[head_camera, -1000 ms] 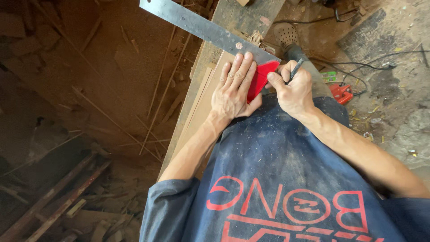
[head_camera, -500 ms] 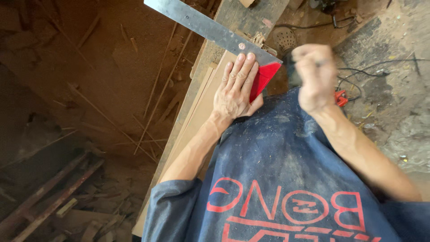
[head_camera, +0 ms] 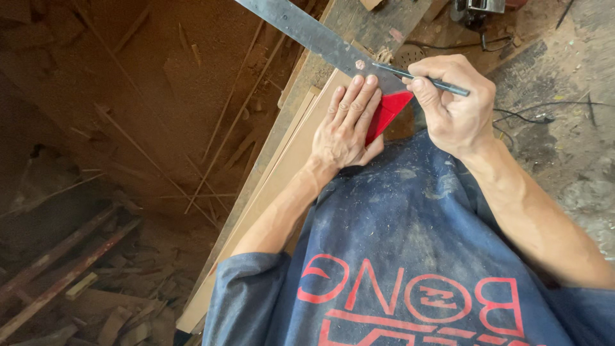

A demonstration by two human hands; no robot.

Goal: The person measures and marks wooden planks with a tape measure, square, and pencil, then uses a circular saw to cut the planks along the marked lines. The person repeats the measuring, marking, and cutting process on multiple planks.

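My left hand [head_camera: 346, 125] lies flat, fingers together, on the red handle [head_camera: 388, 110] of a try square, pressing it onto a long pale board [head_camera: 282, 173]. The square's steel blade [head_camera: 307, 32] runs up and to the left across the board. My right hand [head_camera: 451, 102] grips a dark pencil [head_camera: 419, 78] whose tip touches the blade's edge beside the rivet. My blue shirt fills the lower part of the view.
The board lies on a rough wooden bench [head_camera: 378, 22]. Sawdust, wood strips and offcuts [head_camera: 160, 147] cover the floor at left. A power tool [head_camera: 477, 9] and black cables [head_camera: 544, 109] lie at the upper right on the dusty concrete.
My right hand lifted away from the square, then came back with the pencil tip set against the blade. My left hand stayed pressed on the red handle.
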